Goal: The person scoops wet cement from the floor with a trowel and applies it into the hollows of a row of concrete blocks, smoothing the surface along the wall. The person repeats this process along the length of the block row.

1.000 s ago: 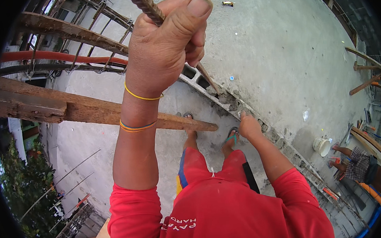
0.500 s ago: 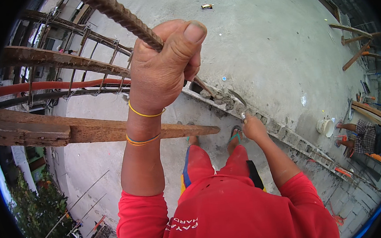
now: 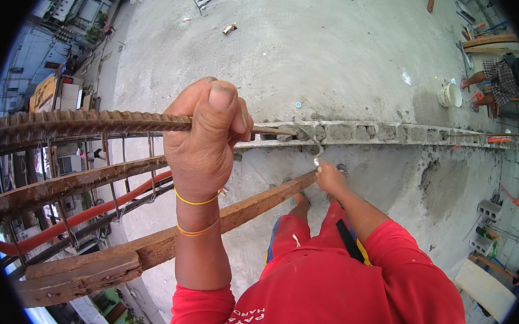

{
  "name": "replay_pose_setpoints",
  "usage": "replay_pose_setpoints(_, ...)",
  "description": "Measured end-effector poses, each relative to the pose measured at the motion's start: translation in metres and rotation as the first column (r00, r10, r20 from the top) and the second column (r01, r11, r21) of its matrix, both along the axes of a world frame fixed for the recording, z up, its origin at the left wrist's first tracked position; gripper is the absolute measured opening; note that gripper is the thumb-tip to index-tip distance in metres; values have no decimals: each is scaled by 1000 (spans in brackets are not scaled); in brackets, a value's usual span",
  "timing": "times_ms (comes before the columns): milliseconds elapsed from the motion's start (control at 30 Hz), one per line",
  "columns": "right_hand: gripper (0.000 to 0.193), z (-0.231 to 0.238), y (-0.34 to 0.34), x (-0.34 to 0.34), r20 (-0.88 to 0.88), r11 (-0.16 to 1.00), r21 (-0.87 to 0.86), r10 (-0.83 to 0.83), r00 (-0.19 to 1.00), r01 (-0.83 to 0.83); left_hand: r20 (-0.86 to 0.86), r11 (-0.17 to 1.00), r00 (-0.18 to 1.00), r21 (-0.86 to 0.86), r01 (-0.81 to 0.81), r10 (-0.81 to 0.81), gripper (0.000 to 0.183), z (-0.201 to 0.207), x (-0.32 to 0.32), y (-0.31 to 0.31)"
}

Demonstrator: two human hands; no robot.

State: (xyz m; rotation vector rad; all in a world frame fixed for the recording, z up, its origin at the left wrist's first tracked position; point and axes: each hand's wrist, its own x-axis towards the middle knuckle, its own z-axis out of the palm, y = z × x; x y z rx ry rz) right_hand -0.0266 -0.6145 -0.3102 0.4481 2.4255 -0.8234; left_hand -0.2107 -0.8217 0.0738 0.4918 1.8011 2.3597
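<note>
My left hand [image 3: 207,144] is raised close to the camera and wrapped around a rusty ribbed steel bar [image 3: 82,124] that runs off to the left. Two yellow rubber bands sit on that wrist. My right hand [image 3: 331,177] hangs low near my knees and grips a small bent wire hook tool [image 3: 314,146], close to the tip of a rough wooden beam [image 3: 157,244]. My red sleeves and red trousers fill the lower part of the view, and my feet stand on a concrete slab [image 3: 324,55] far below.
A low course of grey blocks [image 3: 390,132] crosses the slab. A steel reinforcement cage [image 3: 68,175] and an orange pipe [image 3: 53,227] lie at the left. Another person [image 3: 497,79] crouches at the far right beside a white bucket [image 3: 447,95]. Loose blocks [image 3: 490,209] and a board [image 3: 486,287] lie lower right.
The view has swung, so the bar and the block course now lie nearly level. My left hand stays on the bar. My right hand has shifted toward the beam's tip.
</note>
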Motion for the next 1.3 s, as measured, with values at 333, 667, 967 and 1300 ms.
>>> replay_pose_setpoints(333,31,29,31,-22,295,-102,-720,-941,169,687,-83,997,994,34,67,-64,44,-4,2,15)
replay_pose_setpoints(667,32,-6,0,-49,382,-237,-824,-903,196,514,-89,992,988,-16,126,-127,46,2,14,33)
replay_pose_setpoints(967,27,-7,-11,-39,463,36,-678,-755,465,734,-96,995,993,-78,62,-69,46,3,9,17)
replay_pose_setpoints(1300,31,-24,-11,-31,582,304,-634,-417,698,711,-99,999,994,-36,32,-35,46,-4,-5,-1)
